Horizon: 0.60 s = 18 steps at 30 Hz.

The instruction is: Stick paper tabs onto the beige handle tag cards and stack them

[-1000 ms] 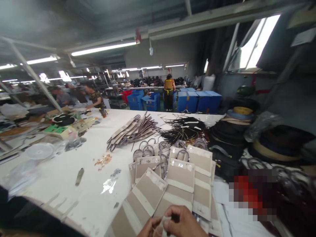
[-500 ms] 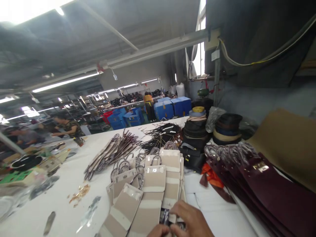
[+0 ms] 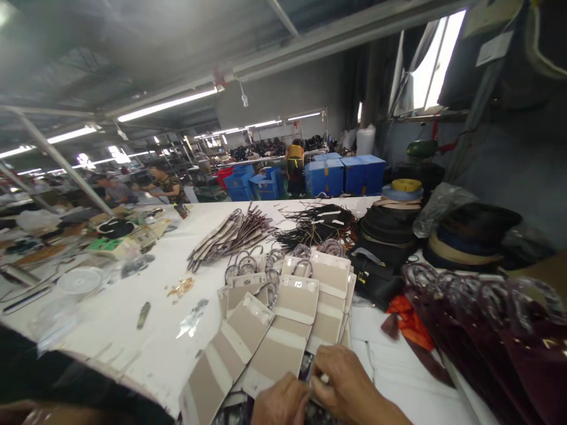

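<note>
My left hand (image 3: 281, 400) and my right hand (image 3: 339, 378) are close together at the bottom of the view. Both have their fingers bent and closed near a small dark, shiny area at the edge of the pile. What they pinch, if anything, is hidden behind the fingers. Right beside them are overlapping beige bag pieces (image 3: 290, 310), each with a pale band across it. Plastic-wrapped handles (image 3: 248, 262) curl up at the far end of this pile.
Dark red bag pieces (image 3: 491, 348) with wrapped handles lie right, beside an orange cloth (image 3: 410, 321). Behind the pile are a black bag (image 3: 376, 277), black cords (image 3: 310, 227) and strap bundles (image 3: 234, 233). Gold metal bits (image 3: 181, 287) lie left. People (image 3: 295, 159) work farther off.
The view has swung to the right and tilted, showing more of the left side of the table. My left hand has come further into view, and both hands have closed nearer together.
</note>
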### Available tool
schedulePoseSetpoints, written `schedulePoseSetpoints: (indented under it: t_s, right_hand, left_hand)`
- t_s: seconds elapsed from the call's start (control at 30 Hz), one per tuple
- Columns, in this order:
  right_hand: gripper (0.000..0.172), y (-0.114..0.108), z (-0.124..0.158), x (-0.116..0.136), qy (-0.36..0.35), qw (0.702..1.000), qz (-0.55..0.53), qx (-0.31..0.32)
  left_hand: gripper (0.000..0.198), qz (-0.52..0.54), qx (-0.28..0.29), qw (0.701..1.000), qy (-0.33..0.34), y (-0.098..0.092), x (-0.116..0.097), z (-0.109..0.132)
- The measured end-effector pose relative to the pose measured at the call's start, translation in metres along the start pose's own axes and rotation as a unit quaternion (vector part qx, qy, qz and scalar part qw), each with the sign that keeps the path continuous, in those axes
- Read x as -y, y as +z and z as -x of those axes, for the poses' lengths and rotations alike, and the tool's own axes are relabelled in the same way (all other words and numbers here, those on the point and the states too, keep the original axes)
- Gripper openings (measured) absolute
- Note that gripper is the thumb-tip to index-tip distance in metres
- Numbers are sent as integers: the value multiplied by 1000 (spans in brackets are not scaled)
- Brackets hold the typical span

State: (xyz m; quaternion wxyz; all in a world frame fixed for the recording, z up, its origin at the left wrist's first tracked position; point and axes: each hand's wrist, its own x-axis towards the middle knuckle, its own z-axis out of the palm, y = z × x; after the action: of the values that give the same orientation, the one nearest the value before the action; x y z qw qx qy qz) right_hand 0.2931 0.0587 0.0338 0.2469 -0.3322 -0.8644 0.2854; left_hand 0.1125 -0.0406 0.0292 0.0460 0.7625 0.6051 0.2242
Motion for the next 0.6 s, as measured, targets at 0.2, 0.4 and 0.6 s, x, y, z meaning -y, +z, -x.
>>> schedulePoseSetpoints:
  t_s: [0.2, 0.4, 0.6]
  right_hand:
    - [25, -7, -92, -49, 112, 978, -166, -51]
    - [28, 21, -208, -113, 163, 983, -85, -1]
    - [24, 57, -250, -140, 182, 981, 44, 52]
  left_hand:
    - [25, 187, -2, 970, -154, -9, 28, -7]
    - [12, 307, 26, 902, -303, -1, 74, -11]
    - [25, 328, 36, 886, -325, 26, 101, -8]
